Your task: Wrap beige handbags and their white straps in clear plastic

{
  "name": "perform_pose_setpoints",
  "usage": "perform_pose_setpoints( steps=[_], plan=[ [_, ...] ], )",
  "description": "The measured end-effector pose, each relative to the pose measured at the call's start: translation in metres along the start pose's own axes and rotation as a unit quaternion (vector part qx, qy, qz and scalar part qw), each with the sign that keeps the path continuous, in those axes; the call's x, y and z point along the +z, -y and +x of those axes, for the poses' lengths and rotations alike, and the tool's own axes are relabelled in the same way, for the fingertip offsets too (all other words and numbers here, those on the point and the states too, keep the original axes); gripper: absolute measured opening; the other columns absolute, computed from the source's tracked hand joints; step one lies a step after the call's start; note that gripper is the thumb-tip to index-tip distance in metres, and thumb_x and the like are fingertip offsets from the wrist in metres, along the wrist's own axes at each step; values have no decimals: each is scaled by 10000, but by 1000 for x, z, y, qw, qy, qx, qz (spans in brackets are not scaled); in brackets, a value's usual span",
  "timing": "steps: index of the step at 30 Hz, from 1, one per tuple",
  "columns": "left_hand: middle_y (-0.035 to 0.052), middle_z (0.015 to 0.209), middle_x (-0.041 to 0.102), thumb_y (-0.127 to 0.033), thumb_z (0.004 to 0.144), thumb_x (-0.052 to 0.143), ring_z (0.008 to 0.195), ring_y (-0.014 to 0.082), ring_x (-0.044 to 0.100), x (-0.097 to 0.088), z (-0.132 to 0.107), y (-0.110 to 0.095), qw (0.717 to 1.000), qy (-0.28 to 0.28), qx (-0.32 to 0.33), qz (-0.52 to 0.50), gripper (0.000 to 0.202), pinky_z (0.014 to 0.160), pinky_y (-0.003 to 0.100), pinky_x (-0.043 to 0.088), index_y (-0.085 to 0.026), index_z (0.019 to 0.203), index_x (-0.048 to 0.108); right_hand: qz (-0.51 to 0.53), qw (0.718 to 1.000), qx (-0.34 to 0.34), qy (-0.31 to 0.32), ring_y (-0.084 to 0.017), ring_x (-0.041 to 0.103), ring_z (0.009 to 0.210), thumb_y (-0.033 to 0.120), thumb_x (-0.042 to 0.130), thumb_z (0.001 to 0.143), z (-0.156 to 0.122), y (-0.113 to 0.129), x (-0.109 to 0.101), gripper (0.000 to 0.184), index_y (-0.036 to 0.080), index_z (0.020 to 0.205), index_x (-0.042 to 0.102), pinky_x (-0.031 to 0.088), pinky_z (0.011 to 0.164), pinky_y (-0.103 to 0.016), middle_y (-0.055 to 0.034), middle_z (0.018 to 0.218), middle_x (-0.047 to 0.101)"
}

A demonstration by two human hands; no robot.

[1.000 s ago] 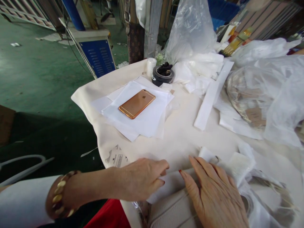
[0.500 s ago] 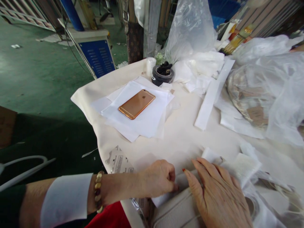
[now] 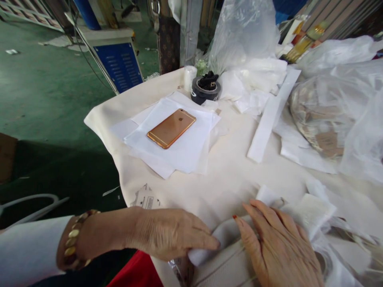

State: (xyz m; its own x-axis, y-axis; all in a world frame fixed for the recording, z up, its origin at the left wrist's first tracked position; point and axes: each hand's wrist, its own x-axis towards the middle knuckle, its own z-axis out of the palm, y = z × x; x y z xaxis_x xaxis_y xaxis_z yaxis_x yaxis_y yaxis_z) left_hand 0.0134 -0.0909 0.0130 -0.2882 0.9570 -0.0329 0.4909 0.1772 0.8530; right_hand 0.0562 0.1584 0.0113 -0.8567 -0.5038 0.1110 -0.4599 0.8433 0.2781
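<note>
In the head view my left hand, with a beaded bracelet and a white cuff, reaches in from the left. Its fingers are pressed together on a rolled white sheet; the thumb is hidden. The sheet lies along the edge of a beige, stitched, leather-like item, cut off by the bottom of the view. My right hand lies open over this item and its white wrapping, fingers spread. A red mark shows on its thumb. Beside the right hand is crumpled white wrapping.
A gold phone rests on white paper sheets. Behind it stand a black tape roll and a white roll. A white strip and plastic-wrapped goods lie right. The table edge drops off at left.
My left hand has gone from curled fingers to straighter ones, turned with its back up and moved slightly left. The right hand stays almost in place. The view has shifted a little.
</note>
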Motion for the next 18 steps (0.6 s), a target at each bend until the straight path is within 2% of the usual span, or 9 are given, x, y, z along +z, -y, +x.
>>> perform_pose_setpoints(
  steps=[3, 6, 9, 12, 16, 18],
  plan=[
    [104, 861, 668, -115, 919, 358, 770, 172, 589, 0, 8, 3, 983, 10, 39, 178, 253, 723, 271, 434, -139, 1005, 594, 5, 1000, 10, 0, -273, 563, 965, 393, 328, 920, -1, -1, 1, 407, 191, 1059, 653, 455, 753, -411, -74, 1147, 639],
    [39, 752, 646, -110, 854, 521, 641, 147, 538, 4, 18, 5, 962, -11, 76, 264, 104, 632, 280, 418, -158, 796, 593, 18, 1000, 20, -5, -267, 567, 952, 391, 319, 923, 1, 0, -1, 416, 175, 1067, 644, 453, 751, -409, -74, 1133, 643],
    [-3, 670, 620, -135, 761, 646, 571, 118, 511, 12, 26, 9, 963, -35, 67, 260, 158, 571, 257, 412, -172, 651, 539, 27, 999, 22, -7, -269, 567, 943, 395, 322, 923, 4, 1, -2, 413, 172, 1054, 645, 447, 746, -409, -72, 1113, 653],
    [-13, 609, 602, -156, 735, 662, 531, 110, 513, 22, 33, 12, 970, -56, 24, 233, 207, 481, 253, 377, -178, 604, 503, 34, 999, 34, -9, -268, 567, 935, 409, 350, 917, 5, 2, -2, 401, 171, 1047, 646, 442, 746, -406, -67, 1097, 660],
    [5, 556, 602, -170, 740, 631, 528, 126, 543, 30, 46, 6, 976, -53, -63, 199, 184, 431, 230, 324, -159, 588, 530, 38, 999, 36, -6, -275, 565, 941, 405, 338, 921, 8, 2, -2, 411, 172, 1038, 656, 438, 751, -410, -66, 1097, 663],
    [4, 532, 595, -149, 714, 624, 505, 125, 530, 28, 57, 1, 979, -42, -131, 152, 153, 427, 214, 316, -149, 581, 548, 43, 998, 39, -10, -270, 570, 923, 397, 320, 928, 10, 3, -3, 427, 168, 1018, 669, 441, 746, -406, -68, 1077, 672]
  ],
)
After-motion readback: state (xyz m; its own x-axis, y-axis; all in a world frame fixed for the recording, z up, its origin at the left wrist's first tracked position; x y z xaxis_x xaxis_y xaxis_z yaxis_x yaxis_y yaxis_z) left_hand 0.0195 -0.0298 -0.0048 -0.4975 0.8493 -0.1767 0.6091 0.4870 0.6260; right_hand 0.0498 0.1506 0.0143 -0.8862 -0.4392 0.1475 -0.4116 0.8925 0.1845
